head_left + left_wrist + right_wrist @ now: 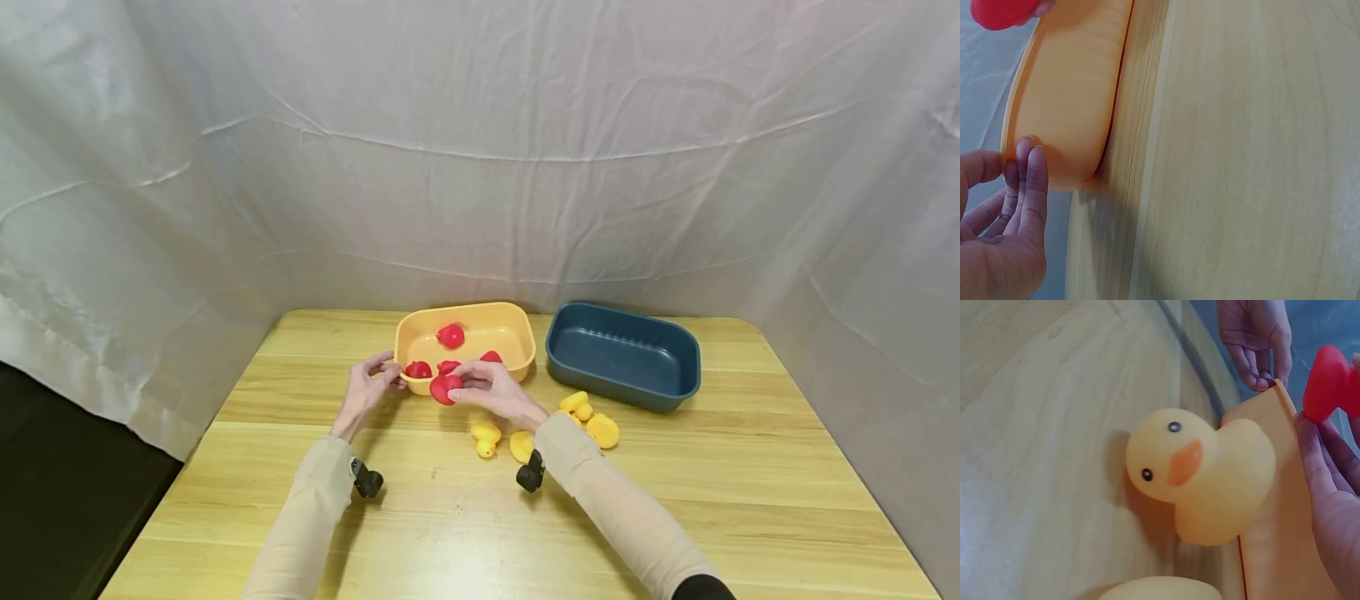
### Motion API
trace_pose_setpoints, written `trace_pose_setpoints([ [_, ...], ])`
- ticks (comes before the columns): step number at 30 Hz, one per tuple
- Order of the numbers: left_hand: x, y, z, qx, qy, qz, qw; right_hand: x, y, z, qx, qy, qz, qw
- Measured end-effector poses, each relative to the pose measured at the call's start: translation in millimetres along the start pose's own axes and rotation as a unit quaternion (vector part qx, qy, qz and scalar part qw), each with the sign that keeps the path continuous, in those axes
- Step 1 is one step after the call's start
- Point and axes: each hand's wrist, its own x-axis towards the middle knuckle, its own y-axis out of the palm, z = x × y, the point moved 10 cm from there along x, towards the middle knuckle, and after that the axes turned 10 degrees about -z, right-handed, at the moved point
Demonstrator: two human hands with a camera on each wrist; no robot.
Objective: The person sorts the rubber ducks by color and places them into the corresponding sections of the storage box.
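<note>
Sleeved forearms reach in from the near edge across the wooden bench (465, 517), each with a small black wrist camera strapped under it. Just beyond them, a cluster of yellow rubber ducks (543, 425) sits on the bench beside the right wrist; the right wrist view shows one yellow duck (1200, 472) close up, lying against the outer wall of the orange tub (517, 329).

Past the ducks, the right hand (491, 387) holds a red duck (446, 387) pinched in its grip, fingertips closed on it. That red duck sits at the tub's near rim, roughly over the edge, between the two hands.

To its left, the left hand (367, 387) has a released grip: its fingers are straight and their tips rest against the tub's near-left corner, as the left wrist view shows (1007, 237).

Inside the tub lie more red ducks (451, 335), one toward the back and others along the near wall.

Farther right, apart from the orange tub, stands a dark blue tub (678, 350). White cloth (480, 150) hangs behind.
</note>
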Motion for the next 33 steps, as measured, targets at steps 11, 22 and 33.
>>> trace_pose_setpoints([
  [11,-0.1,-1.0,-0.1,0.007,0.0,-0.005,1.0,6.7,-14.1,11.8,0.006,-0.006,-0.041,0.999],
  [22,0.4,-0.5,0.7,0.01,-0.002,-0.003,0.9999,18.0,-29.2,26.9,-0.002,-0.013,-0.055,0.998],
  [33,0.1,-0.4,0.0,0.01,-0.004,-0.001,0.9999,35.4,-53.6,24.7,-0.062,0.002,-0.075,0.995],
])
